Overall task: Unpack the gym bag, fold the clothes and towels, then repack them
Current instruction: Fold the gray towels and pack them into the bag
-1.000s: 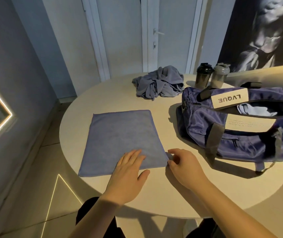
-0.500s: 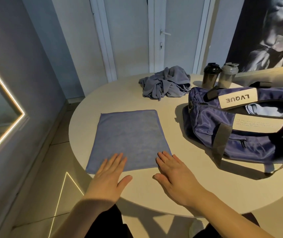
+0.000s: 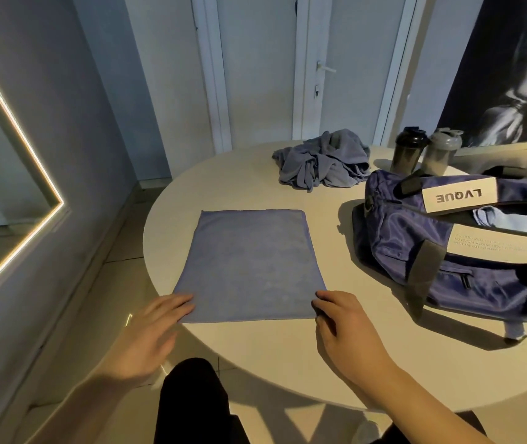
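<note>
left hand [image 3: 156, 328] flat, moved to towel [image 3: 249, 264] left corner | right hand [image 3: 342, 322] pinches right corner

The left hand [image 3: 150, 334] has moved outward along the near edge of the blue rectangular cloth towel [image 3: 252, 264]. It lay flat near the middle of that edge and is now at the near-left corner, where its extended fingertips touch the cloth (the hand is motion-blurred). The right hand [image 3: 345, 328], flat at the near-right corner half a second ago, now has its fingers curled on that corner. The hands are farther apart.
</note>
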